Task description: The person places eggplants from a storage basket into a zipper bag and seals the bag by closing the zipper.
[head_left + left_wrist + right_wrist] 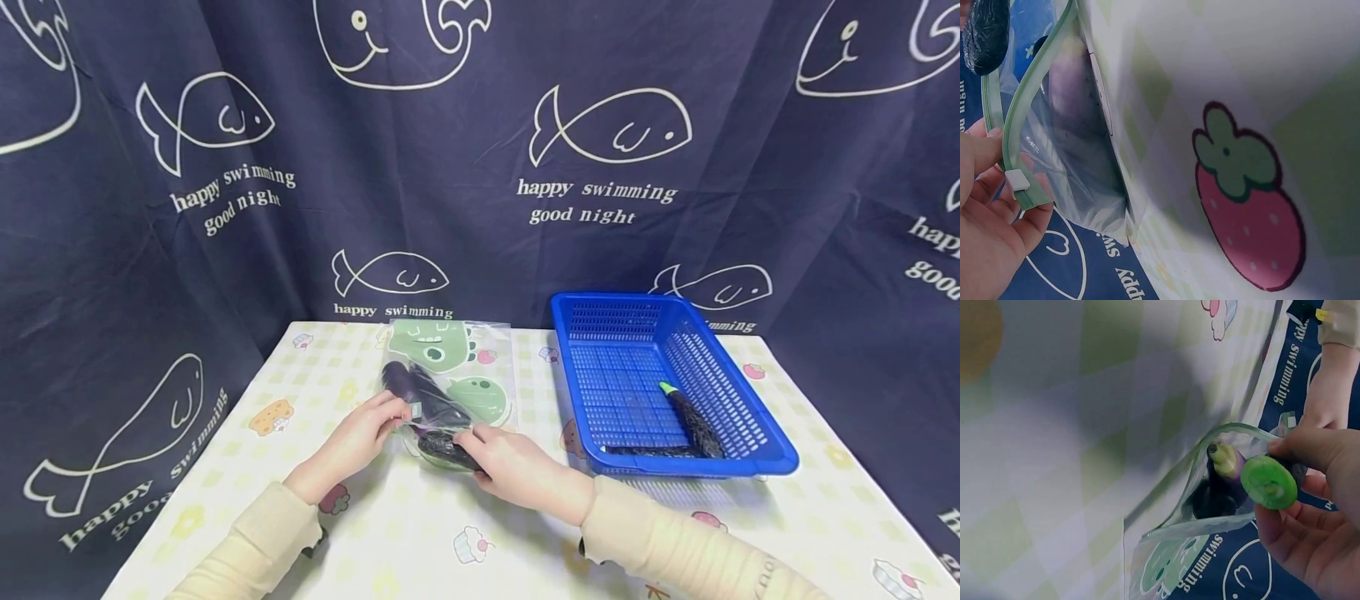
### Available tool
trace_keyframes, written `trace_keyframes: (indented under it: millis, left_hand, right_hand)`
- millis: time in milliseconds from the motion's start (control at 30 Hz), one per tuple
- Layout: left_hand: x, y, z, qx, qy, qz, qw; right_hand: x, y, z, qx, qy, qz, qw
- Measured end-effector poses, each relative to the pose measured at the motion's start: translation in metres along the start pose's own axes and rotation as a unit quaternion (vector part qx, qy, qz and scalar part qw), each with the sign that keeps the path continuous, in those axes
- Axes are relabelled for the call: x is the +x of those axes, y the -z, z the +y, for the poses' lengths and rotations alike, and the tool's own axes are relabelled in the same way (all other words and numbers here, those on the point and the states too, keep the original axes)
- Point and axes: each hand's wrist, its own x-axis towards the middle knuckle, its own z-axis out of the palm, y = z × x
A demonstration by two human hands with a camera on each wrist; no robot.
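1. Head: left hand [367,425] holds clear bag [457,346]; right hand [510,462] grips dark vegetable [442,450] at its mouth; dark items [431,400] already bagged, two dark pieces [697,427] in blue basket [564,342]; filling judged partway
2. Left wrist: fingers pinch green zip edge [1016,112] near white slider [1018,180]; sealing undone
3. Right wrist: thumb and fingers pinch vegetable's green end [1268,481]; purple eggplant [1229,464] inside bag; cannot tell insertion depth

The head view looks forward and down over the desk [255,467] from standing height, reaching its far corners and the curtain [480,233]. Both wrist views sit close and rolled sideways: one past the left hand [991,225], one facing the mouth of the bag [1235,427]. All three share that bag.
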Motion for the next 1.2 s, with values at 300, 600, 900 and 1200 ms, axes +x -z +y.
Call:
trace_keyframes:
  millis: [300, 600, 900, 1200]
  left_hand:
    - [0.000, -0.001, 0.000, -0.003, -0.004, 0.005, 1.0000]
    - [0.001, -0.001, 0.002, -0.001, 0.002, 0.001, 1.0000]
    - [0.002, -0.001, 0.002, 0.002, -0.003, 0.004, 1.0000]
    - [0.002, -0.002, 0.003, -0.002, -0.004, 0.003, 1.0000]
  right_hand:
    - [0.001, -0.009, -0.007, -0.052, 0.007, 0.004, 0.999]
    - [0.001, -0.017, -0.010, -0.065, 0.017, -0.005, 0.998]
    - [0.005, -0.022, -0.018, -0.098, 0.015, -0.016, 0.995]
    - [0.013, -0.028, -0.026, -0.135, 0.005, -0.041, 0.990]
